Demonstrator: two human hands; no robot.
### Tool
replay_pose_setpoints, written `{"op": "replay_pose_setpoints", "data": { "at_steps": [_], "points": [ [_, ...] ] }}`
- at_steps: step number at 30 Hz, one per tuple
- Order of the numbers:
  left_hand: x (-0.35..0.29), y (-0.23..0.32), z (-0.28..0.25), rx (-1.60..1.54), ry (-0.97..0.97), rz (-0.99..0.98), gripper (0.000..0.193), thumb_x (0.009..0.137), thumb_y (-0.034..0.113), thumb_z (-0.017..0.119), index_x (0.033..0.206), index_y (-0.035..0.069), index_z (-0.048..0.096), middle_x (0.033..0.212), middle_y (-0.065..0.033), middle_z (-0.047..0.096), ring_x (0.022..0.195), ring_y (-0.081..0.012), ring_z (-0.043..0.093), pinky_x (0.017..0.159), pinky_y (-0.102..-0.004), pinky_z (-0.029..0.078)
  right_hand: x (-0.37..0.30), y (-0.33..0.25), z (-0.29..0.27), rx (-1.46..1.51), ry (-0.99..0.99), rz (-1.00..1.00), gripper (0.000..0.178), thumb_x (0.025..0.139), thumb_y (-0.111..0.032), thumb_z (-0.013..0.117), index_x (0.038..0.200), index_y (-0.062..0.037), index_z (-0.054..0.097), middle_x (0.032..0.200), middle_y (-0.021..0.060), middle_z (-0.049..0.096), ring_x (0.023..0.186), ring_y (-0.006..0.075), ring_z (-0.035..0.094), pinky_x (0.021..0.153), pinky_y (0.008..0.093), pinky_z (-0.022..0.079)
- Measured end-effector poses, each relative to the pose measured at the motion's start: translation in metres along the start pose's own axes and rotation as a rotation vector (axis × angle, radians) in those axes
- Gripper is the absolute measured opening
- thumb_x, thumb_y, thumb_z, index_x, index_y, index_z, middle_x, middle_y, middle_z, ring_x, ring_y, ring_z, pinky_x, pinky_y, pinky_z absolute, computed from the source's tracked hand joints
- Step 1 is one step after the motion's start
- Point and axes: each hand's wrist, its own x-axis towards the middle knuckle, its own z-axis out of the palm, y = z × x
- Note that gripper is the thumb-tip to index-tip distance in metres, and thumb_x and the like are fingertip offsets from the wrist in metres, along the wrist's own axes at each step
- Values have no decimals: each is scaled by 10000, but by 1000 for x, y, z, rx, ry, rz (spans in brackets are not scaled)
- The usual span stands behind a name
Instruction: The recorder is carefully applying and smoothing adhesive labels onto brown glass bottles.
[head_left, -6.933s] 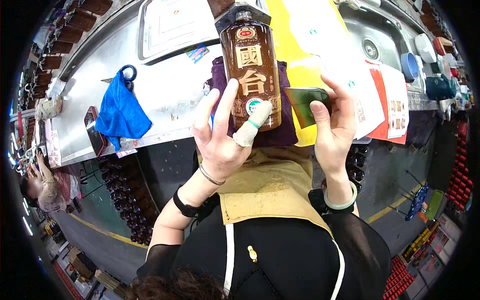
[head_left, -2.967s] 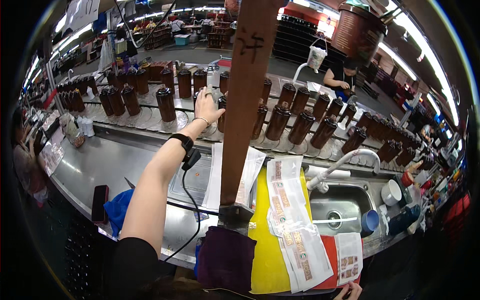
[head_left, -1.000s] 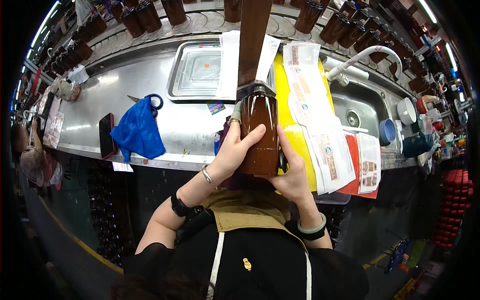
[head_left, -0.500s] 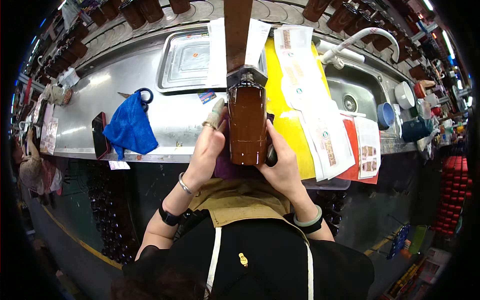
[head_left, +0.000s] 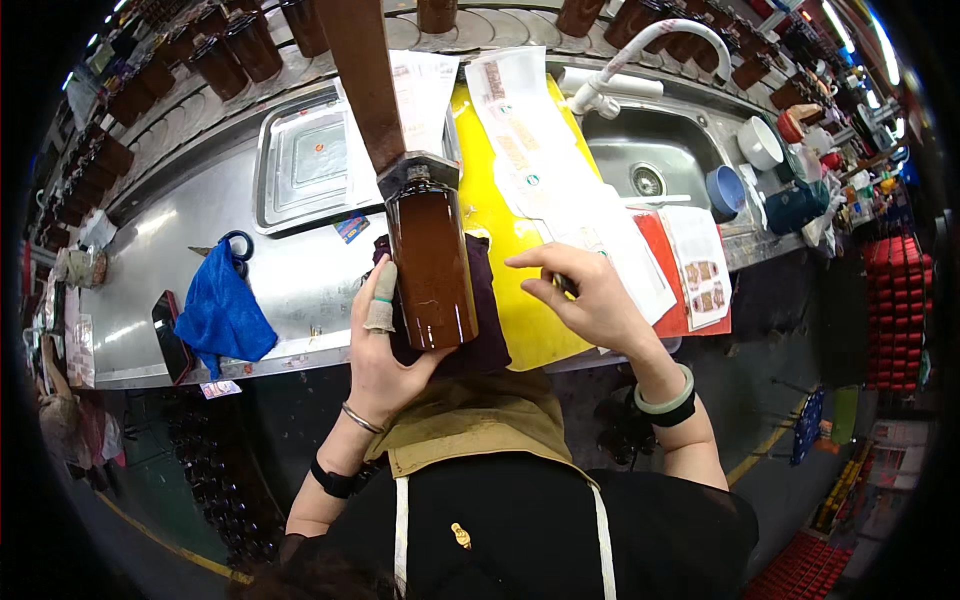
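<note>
One post (head_left: pixel 366 80) part-hides papers (head_left: pixel 424 95) beyond the bottle (head_left: pixel 432 265), left grip (head_left: pixel 384 368) spread against it, right grip (head_left: pixel 598 294) clamped on something dark (head_left: pixel 566 284).

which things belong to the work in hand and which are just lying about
Likely in use: brown bottle, touched by the left hand; purple cloth beneath it; dark object in the right hand; perhaps printed sheets

Likely lying about: blue cloth; scissors; phone

Bottle (head_left: pixel 433 270) on cloth (head_left: pixel 489 305), sink (head_left: pixel 690 150) to right
</note>
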Motion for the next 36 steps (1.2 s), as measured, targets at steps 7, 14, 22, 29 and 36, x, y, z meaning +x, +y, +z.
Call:
{"op": "replay_pose_setpoints", "data": {
  "at_steps": [7,14,22,29,36],
  "points": [
    [1,4,9,24,55,24,934,646,18,868,1500,4,489,1524,-212,473,1325,-407,513,1115,-483,426,118,43,-10,-194,29,-25,200,958,-98,689,1130,-3,727,1013,187,738,904,323,724,840,397,553],
    [1,-4,7,25,21,42,871,667,66,869,1467,21,530,1499,-216,488,1317,-400,524,1095,-472,441,256,96,22,-483,-133,-156,235,950,-114,643,1143,-9,730,1101,210,737,1042,383,695,925,445,545],
    [3,-14,4,9,10,73,740,661,92,870,1349,-20,621,1486,-188,492,1283,-379,533,1055,-466,482,297,97,52,-829,-299,-212,420,862,-3,579,1253,-124,676,1292,69,684,1155,331,658,895,461,574],
    [2,-19,6,-10,31,88,745,661,109,883,1350,-4,624,1488,-184,484,1288,-371,529,1050,-462,482,295,89,38,-616,-14,-87,205,942,-189,672,1102,-92,757,1085,145,741,1053,362,696,879,478,558],
    [-2,-24,10,12,29,89,813,697,180,879,1444,55,582,1485,-204,499,1291,-384,540,1063,-480,459,310,115,61,-655,-172,-42,544,760,-343,873,1236,-129,720,1205,152,689,1120,340,684,935,452,558]
  ]
}}
